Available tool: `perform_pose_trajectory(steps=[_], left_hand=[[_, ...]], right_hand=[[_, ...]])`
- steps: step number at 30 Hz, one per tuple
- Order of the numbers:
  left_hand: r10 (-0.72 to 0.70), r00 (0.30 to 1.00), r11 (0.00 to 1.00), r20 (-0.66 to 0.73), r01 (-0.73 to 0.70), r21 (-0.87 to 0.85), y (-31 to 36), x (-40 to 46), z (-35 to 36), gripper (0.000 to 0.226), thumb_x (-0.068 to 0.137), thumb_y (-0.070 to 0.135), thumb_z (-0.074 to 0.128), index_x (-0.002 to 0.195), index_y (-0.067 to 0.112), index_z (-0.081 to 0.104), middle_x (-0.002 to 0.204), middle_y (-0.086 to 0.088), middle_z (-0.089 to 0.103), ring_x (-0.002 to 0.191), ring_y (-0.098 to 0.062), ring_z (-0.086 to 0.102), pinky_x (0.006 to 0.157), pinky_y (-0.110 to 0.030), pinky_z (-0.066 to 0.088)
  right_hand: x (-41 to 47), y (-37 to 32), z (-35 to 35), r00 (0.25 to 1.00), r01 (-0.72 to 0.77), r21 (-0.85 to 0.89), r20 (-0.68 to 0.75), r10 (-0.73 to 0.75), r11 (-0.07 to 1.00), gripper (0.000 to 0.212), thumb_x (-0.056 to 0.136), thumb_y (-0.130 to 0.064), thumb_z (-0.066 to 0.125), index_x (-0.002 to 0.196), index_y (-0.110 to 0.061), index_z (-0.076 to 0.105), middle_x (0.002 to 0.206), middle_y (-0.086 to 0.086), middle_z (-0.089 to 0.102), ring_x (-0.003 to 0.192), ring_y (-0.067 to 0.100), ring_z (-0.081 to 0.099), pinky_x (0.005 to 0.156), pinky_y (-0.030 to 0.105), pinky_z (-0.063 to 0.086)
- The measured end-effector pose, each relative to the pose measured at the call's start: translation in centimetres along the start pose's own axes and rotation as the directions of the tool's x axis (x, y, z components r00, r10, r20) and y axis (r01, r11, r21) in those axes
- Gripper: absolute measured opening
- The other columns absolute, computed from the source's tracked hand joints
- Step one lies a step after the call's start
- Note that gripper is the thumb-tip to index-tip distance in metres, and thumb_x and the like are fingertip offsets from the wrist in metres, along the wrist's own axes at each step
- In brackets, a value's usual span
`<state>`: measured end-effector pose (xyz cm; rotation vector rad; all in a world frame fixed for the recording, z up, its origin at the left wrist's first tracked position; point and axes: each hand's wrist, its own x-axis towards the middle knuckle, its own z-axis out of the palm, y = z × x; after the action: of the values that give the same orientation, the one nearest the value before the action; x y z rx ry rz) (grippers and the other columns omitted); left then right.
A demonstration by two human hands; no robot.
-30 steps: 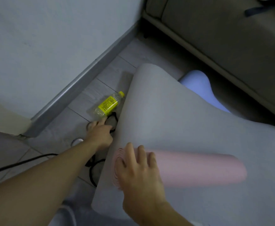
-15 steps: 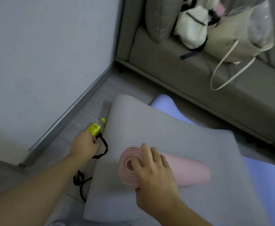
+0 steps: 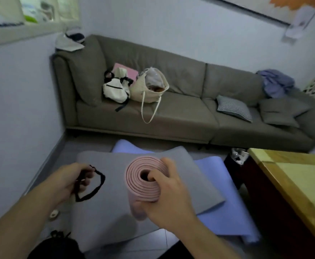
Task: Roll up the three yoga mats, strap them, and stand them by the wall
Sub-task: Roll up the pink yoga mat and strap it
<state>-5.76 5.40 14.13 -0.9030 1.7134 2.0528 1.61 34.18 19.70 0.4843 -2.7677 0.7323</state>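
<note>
We saw a grey sofa (image 3: 181, 101) along the wall, then the grey mat (image 3: 104, 202) flat over the blue mat (image 3: 218, 212) on the floor. Our right hand (image 3: 168, 195) gripped the rolled pink mat (image 3: 143, 182) on end above them; our left hand (image 3: 72, 178) pinched the black strap (image 3: 97, 184)

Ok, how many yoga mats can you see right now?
3: the rolled pink mat held in the right hand, the grey mat flat beneath, and the blue mat under that. None seem hidden.
</note>
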Motion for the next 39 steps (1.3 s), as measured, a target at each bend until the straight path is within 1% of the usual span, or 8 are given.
perform_pose_trajectory(steps=[5, 10, 14, 20, 26, 29, 34, 39], left_hand=[[0.120, 0.963, 0.983, 0.241, -0.081, -0.165, -1.0, -10.4, 6.5, 0.034, 0.102, 0.023, 0.050, 0.125, 0.007, 0.070, 0.099, -0.009, 0.077, 0.059, -0.019, 0.058, 0.041, -0.023, 0.039], [0.162, 0.891, 0.976, 0.424, -0.209, 0.066, -5.3, -16.9, 10.7, 0.041, 0.109, 0.018, 0.038, 0.136, 0.030, 0.066, 0.129, -0.009, 0.073, 0.107, -0.035, 0.075, 0.063, -0.045, 0.062], [0.345, 0.840, 0.749, 0.419, -0.516, 0.416, -8.6, -18.5, 13.0, 0.052, 0.101, -0.002, 0.054, 0.127, 0.040, 0.071, 0.127, 0.008, 0.071, 0.103, -0.025, 0.075, 0.065, -0.053, 0.065], [0.407, 0.645, 0.387, 0.646, -0.763, 0.518, -8.2, -17.2, 14.7, 0.084, 0.076, 0.015, 0.082, 0.149, 0.042, 0.050, 0.150, 0.020, 0.050, 0.139, -0.010, 0.051, 0.078, -0.039, 0.064], [0.265, 0.692, 0.448, 0.671, -0.705, 0.550, -6.3, -16.9, 15.3, 0.110, 0.075, 0.012, 0.093, 0.159, 0.043, 0.030, 0.155, 0.027, 0.039, 0.132, 0.008, 0.049, 0.072, -0.041, 0.065], [0.227, 0.711, 0.317, 0.666, -0.700, 0.639, -6.1, -16.1, 15.4, 0.122, 0.074, 0.015, 0.090, 0.165, 0.040, 0.013, 0.156, 0.021, 0.033, 0.127, 0.004, 0.052, 0.084, -0.036, 0.064], [0.241, 0.718, 0.039, 0.652, -0.679, 0.733, -6.3, -14.8, 16.2, 0.109, 0.068, 0.020, 0.087, 0.158, 0.020, 0.027, 0.150, 0.007, 0.032, 0.131, -0.015, 0.050, 0.097, -0.031, 0.056], [0.188, 0.787, -0.074, 0.587, -0.585, 0.808, -8.4, -12.4, 16.1, 0.120, 0.060, 0.040, 0.091, 0.155, 0.018, 0.022, 0.144, 0.004, 0.027, 0.104, -0.019, 0.062, 0.085, -0.036, 0.060]], right_hand=[[-6.9, 1.5, -3.1, 0.991, -0.118, 0.157, -0.048, 0.127, 0.980, 0.061, 0.062, -0.052, 0.095, 0.106, -0.044, 0.053, 0.127, -0.043, 0.015, 0.113, -0.003, 0.043, 0.089, 0.008, 0.043], [-12.1, 4.1, -2.1, 0.956, -0.240, 0.270, -0.101, 0.275, 0.933, 0.069, 0.054, -0.053, 0.100, 0.104, -0.039, 0.054, 0.131, -0.025, 0.028, 0.112, 0.006, 0.055, 0.098, 0.024, 0.055], [-14.2, 4.4, -2.2, 0.937, -0.266, 0.330, -0.132, 0.323, 0.906, 0.067, 0.053, -0.055, 0.098, 0.102, -0.038, 0.054, 0.128, -0.025, 0.030, 0.105, 0.007, 0.059, 0.092, 0.026, 0.057], [-13.3, 5.4, -4.1, 0.933, -0.277, 0.360, -0.121, 0.339, 0.891, 0.069, 0.051, -0.055, 0.099, 0.099, -0.036, 0.053, 0.124, -0.025, 0.031, 0.098, 0.005, 0.059, 0.085, 0.025, 0.057], [-11.8, 6.6, -3.7, 0.955, -0.263, 0.330, -0.046, 0.294, 0.907, 0.073, 0.053, -0.047, 0.102, 0.106, -0.033, 0.054, 0.129, -0.024, 0.028, 0.107, 0.006, 0.056, 0.090, 0.018, 0.053], [-11.1, 6.5, -2.5, 0.967, -0.241, 0.277, -0.015, 0.255, 0.930, 0.075, 0.057, -0.052, 0.098, 0.115, -0.032, 0.055, 0.130, -0.021, 0.030, 0.104, 0.008, 0.057, 0.090, 0.023, 0.058], [-10.7, 6.3, -0.5, 0.971, -0.237, 0.118, 0.059, 0.231, 0.964, 0.072, 0.064, -0.055, 0.089, 0.117, -0.028, 0.049, 0.132, -0.011, 0.030, 0.096, 0.018, 0.056, 0.081, 0.036, 0.060], [-11.1, 6.6, 2.4, 0.973, -0.204, 0.060, 0.125, 0.196, 0.977, 0.069, 0.072, -0.057, 0.084, 0.120, -0.024, 0.046, 0.135, -0.005, 0.028, 0.095, 0.020, 0.055, 0.079, 0.039, 0.058]])
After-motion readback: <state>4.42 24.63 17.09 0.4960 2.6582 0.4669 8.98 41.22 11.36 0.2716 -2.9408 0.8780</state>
